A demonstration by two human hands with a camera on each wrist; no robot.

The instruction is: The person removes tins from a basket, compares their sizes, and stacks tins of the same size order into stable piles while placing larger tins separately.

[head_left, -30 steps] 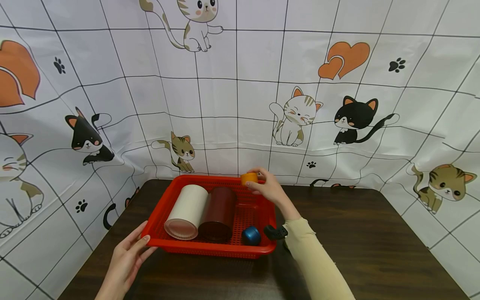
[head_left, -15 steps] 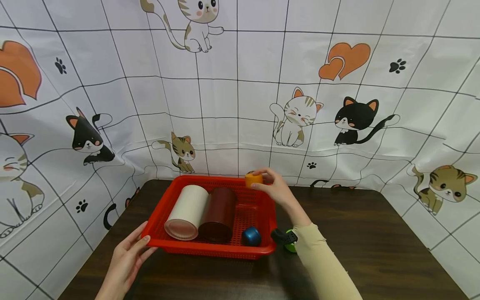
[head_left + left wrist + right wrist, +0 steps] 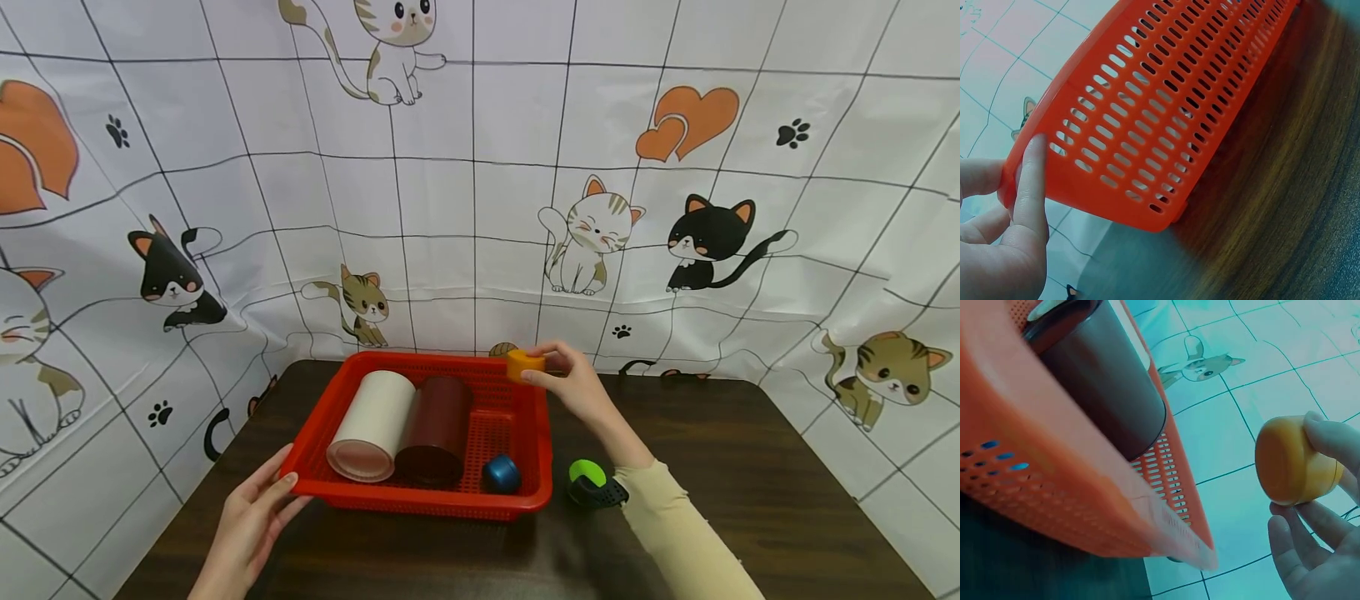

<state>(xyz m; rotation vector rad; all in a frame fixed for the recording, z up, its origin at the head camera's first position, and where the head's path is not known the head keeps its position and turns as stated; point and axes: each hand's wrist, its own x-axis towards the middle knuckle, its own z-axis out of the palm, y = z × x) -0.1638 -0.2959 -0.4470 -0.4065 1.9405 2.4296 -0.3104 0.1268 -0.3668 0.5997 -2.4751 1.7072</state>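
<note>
Behind everything, a white sheet (image 3: 472, 200) with grid lines and printed cats spans the background. Before it lies the dark wooden table (image 3: 712, 475), and on that, to its left, sits the red basket (image 3: 420, 498) with its slotted walls. Two cylinders lie side by side in the basket: a dark red one (image 3: 437, 429) in the middle and a white one (image 3: 375, 425) at its left. My left hand (image 3: 251, 521) grips the near left corner of the rim, thumb on top. My right hand (image 3: 577, 387) is near the far right corner, a black band (image 3: 600, 493) about its wrist. A green round thing (image 3: 587, 472) shows beside the band, partly covered. A shiny blue piece (image 3: 501, 474) rests inside the near right corner. Between right thumb and fingers I pinch the short orange pot (image 3: 1291, 461), apart from the basket.
</note>
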